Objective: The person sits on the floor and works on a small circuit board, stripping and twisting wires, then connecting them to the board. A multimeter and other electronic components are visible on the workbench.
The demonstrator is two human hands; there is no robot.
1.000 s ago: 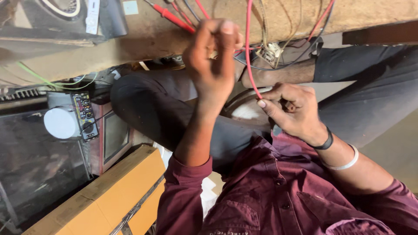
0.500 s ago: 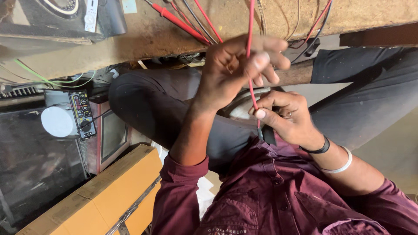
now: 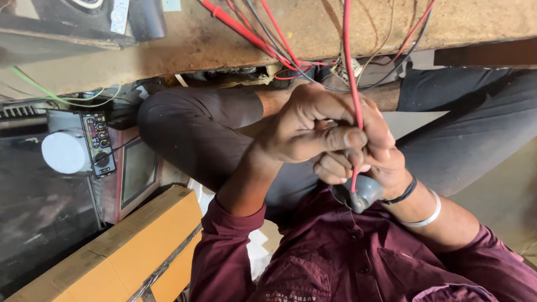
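Workbench (image 3: 391, 28) below: two hands (one red wire (image 3: 351, 84)).

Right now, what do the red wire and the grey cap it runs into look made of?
Red wire: glossy plastic-looking insulation, smooth and bending freely; core hidden.
Grey cap: probably matte moulded plastic or rubber, judging by its dull, even, rounded surface; cannot tell which. Both hands' fingers pinch the wire just above it.

A worn brown tabletop (image 3: 224, 33) strewn with loose wires (image 3: 313, 61) spans the top, with an orange cardboard box (image 3: 140, 246), a small control panel (image 3: 98, 142) and pale floor (image 3: 503, 196) below.
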